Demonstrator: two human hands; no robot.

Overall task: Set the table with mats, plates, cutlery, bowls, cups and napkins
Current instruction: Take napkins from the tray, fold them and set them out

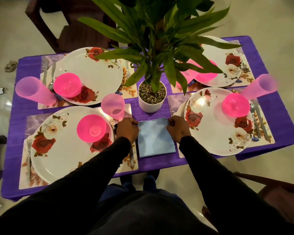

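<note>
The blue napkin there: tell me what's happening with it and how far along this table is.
A person stands at the near edge of the purple table, pinching the far corners of a folded blue napkin with the left hand and right hand. It lies between the two near place settings, just in front of the potted plant. Four floral plates already sit on mats, each with a pink bowl, and cutlery lies beside them. Three pink cups are visible. This is the only napkin visible.
</note>
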